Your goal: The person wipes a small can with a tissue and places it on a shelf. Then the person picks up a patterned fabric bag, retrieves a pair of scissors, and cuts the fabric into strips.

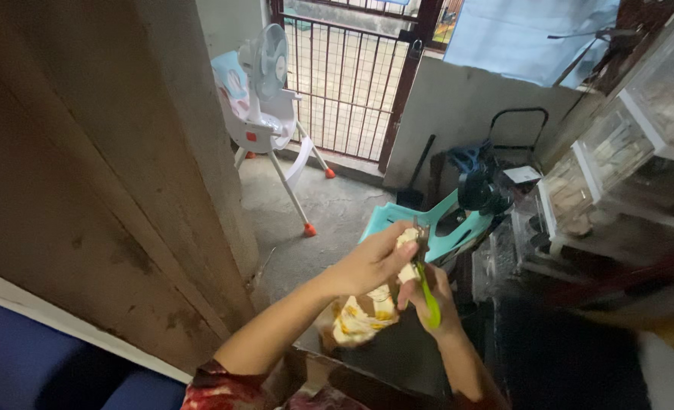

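- While the pale piece of food (407, 238) is held up in front of the body, pinched in the left hand (367, 264), it should be kept still.
- The green-handled peeler (428, 292) is gripped in the right hand (435, 300); short, slow strokes are best made away from the fingers.
- Peelings (356, 323) are seen just below.

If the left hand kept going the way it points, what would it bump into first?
Probably the pale food piece that the left hand already pinches, then the green-handled tool in the right hand; depth is unclear.
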